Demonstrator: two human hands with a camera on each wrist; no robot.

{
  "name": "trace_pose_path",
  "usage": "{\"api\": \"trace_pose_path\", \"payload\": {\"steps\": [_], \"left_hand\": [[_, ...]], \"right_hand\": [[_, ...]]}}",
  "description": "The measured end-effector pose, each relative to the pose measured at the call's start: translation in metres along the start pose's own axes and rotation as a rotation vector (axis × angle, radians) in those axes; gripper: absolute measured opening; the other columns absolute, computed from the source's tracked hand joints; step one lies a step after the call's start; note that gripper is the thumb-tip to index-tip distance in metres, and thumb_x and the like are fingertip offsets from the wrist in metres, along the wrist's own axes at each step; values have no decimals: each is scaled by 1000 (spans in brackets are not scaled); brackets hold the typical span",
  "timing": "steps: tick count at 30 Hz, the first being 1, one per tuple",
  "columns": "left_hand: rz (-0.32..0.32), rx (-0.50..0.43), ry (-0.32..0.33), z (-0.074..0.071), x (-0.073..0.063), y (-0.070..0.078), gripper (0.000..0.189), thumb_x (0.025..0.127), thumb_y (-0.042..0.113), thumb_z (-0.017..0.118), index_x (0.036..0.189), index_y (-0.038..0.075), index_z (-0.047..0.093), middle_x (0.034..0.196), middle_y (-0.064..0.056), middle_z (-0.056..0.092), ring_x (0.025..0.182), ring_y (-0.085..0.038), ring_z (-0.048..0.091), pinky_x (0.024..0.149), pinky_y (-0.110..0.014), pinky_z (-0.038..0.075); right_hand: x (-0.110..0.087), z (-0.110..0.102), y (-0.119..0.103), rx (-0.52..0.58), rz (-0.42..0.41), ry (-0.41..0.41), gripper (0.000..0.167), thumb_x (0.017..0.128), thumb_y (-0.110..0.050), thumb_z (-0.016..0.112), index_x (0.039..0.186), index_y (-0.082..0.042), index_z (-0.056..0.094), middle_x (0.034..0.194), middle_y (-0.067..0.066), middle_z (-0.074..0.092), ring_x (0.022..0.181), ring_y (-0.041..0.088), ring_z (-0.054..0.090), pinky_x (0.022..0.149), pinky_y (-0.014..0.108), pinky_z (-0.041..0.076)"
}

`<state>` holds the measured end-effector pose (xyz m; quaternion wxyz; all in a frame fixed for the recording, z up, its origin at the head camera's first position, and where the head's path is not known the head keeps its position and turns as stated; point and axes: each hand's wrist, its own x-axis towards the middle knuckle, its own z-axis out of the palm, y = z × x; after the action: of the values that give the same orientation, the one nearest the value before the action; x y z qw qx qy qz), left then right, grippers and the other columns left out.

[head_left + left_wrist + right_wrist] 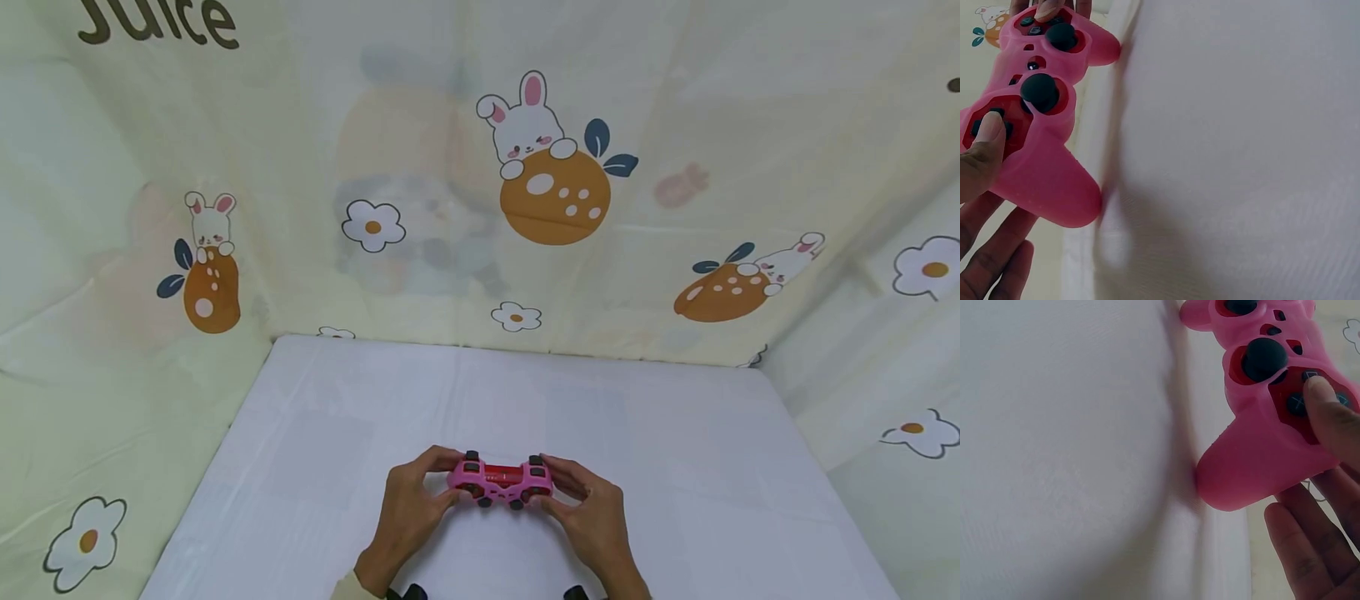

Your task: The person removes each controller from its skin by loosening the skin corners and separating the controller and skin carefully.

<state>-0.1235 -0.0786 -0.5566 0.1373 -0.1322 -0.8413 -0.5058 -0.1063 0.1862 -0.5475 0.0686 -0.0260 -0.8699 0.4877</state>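
A pink game controller (501,492) with red panels and black sticks is held between both hands over the front middle of the white table. My left hand (407,504) pinches its left end, and in the left wrist view the thumb (990,128) lies on the direction pad. The opposite end is gripped by my right hand (597,515); its thumb (1322,394) rests on the face buttons in the right wrist view. In the wrist views the controller's handles (1254,456) point down at the table, and their tips appear to touch or nearly touch it.
The white-covered table (487,392) spreads out around the hands. Pale curtains (420,150) printed with rabbits, oranges and flowers hang behind it and on both sides. Two dark objects (415,592) show at the bottom edge, near the wrists.
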Motion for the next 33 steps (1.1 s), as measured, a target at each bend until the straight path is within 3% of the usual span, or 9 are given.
{"api": "trace_pose_path", "payload": {"steps": [9, 15, 27, 33], "left_hand": [[-6, 9, -24, -1, 1, 5, 52, 73, 22, 98, 118, 30, 73, 104, 17, 81, 100, -1, 75, 101, -44, 55], [-16, 6, -48, 0, 0, 7, 52, 74, 21, 98, 119, 30, 73, 105, 19, 80, 101, -1, 75, 103, -47, 55], [82, 29, -112, 1, 3, 10, 54, 75, 10, 97, 121, 27, 74, 109, 16, 79, 103, -2, 73, 97, -40, 58], [80, 61, -179, 4, 5, 14, 52, 76, 12, 96, 122, 25, 74, 113, 7, 81, 110, -8, 73, 98, -39, 59]], "right_hand": [[0, -4, -1, -7, -9, -21, 54, 72, -16, 97, 120, -33, 78, 121, -12, 79, 107, 12, 78, 95, 29, 61], [0, -7, -3, -2, -14, -53, 57, 74, -4, 95, 124, -23, 78, 123, -9, 79, 108, 15, 78, 94, 30, 61], [8, -15, -7, -7, -24, -179, 57, 74, -9, 96, 126, -21, 77, 125, -11, 77, 113, 15, 75, 97, 32, 60], [11, -18, -7, -33, -25, -239, 54, 75, -14, 97, 124, -26, 77, 123, -10, 78, 113, 14, 75, 98, 34, 60]]}}
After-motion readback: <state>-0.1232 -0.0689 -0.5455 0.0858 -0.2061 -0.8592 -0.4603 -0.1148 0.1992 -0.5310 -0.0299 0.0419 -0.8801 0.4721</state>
